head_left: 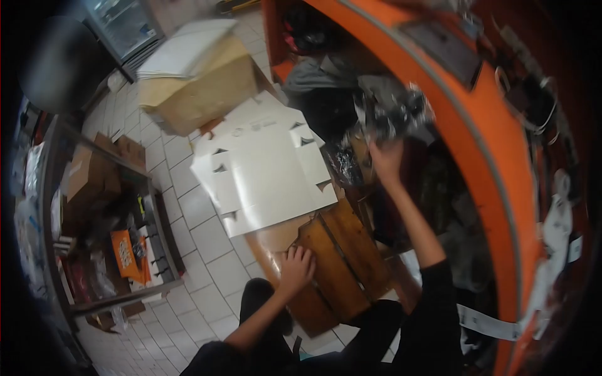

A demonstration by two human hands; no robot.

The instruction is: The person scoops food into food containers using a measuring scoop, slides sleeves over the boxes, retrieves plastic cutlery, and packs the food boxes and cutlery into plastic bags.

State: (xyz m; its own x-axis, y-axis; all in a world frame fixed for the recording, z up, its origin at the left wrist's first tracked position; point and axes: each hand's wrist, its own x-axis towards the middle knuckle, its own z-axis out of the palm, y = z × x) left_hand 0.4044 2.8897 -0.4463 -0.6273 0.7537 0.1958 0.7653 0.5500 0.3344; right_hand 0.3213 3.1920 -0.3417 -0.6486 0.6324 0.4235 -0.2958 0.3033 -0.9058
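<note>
My left hand (298,268) rests on the wooden bench (342,257), its fingers lying on the boards beside a brown sheet (276,241). Just beyond it lies a stack of flat white die-cut cardboard blanks (269,169) with notched edges and small print at the far end. My right hand (387,160) reaches into the space under the orange counter. It is at the near edge of a crumpled clear plastic bundle (398,113) with dark contents. Its fingers are blurred and partly hidden, so whether it grips the plastic does not show.
A large cardboard box (200,94) with white sheets (185,47) on top stands past the bench. The orange counter (464,119) curves along the right. On the left, a metal-framed shelf (125,297) holds boxes and packets. Dark cloth (323,100) lies under the counter.
</note>
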